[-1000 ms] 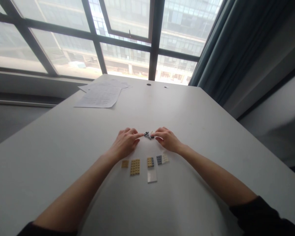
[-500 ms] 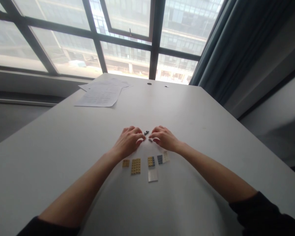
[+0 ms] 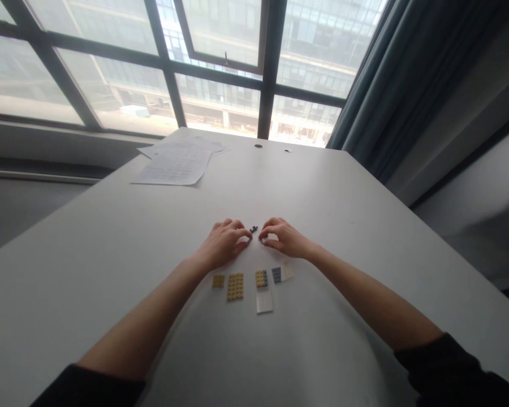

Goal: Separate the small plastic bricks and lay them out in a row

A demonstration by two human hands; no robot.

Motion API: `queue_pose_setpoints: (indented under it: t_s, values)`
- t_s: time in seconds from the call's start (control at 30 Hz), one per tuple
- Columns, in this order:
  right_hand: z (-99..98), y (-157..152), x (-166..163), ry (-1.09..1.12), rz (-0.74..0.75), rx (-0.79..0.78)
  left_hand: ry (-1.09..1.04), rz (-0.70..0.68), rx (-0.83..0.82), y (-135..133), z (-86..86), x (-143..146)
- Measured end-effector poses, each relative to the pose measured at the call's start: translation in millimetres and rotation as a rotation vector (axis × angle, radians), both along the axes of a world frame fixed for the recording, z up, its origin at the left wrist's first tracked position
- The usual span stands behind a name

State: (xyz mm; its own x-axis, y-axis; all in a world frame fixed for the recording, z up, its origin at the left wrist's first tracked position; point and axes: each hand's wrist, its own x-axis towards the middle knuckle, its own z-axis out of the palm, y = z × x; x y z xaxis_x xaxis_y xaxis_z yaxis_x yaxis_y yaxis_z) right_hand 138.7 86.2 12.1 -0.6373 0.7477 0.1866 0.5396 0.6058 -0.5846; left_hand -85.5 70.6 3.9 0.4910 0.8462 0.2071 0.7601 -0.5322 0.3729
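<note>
On the white table my left hand [image 3: 227,243] has thumb and forefinger pinched together; what lies between them is too small to make out. Facing it across a narrow gap, my right hand [image 3: 283,237] pinches a small grey piece [image 3: 261,241], mostly covered by its fingertips. Just beyond the fingertips lies a small cluster of dark bricks [image 3: 254,229]. Nearer to me are a square tan plate [image 3: 218,281], a longer tan studded plate [image 3: 235,286], a tan and blue-grey block [image 3: 261,278], a blue-grey plate [image 3: 276,275], a pale clear studded piece [image 3: 287,272] and a smooth whitish tile [image 3: 264,302].
Printed paper sheets [image 3: 173,164] lie at the table's far left. Two small round fittings [image 3: 258,146] are set near the far edge, by the window. A dark blue curtain [image 3: 377,85] hangs on the right.
My right thumb and forefinger have closed on the small grey piece, which showed more plainly below the fingertips before. My left hand has barely moved. The laid-out plates stay put.
</note>
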Motion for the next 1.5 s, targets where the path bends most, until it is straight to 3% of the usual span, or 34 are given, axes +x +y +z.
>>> queue_pose_setpoints:
  t_s: [0.13,0.2,0.27,0.4,0.53,0.83,1.5]
  values:
    - [9.6,0,12,0.347,-0.024,-0.472,-0.243,0.02,-0.225,-1,4.6,-4]
    - [13.9,-2,17,0.365,-0.027,-0.551,-0.303,0.022,-0.304,-4,10.6,-4]
    - [16.6,-8,18,0.243,-0.03,-0.426,-0.248,0.024,-0.287,-10,16.8,-1]
    - [18.5,-26,10,-0.136,0.028,0.012,0.042,0.004,-0.133,-22,23.3,11]
    - [17.0,-38,-1,-0.335,0.076,0.159,0.179,-0.031,-0.11,-28,22.7,23]
    - [14.5,-35,0,-0.303,0.011,0.128,0.172,-0.054,-0.118,-28,17.8,21]
    - [9.0,-38,-3,-0.287,0.011,0.102,0.151,-0.065,-0.077,-34,16.0,31]
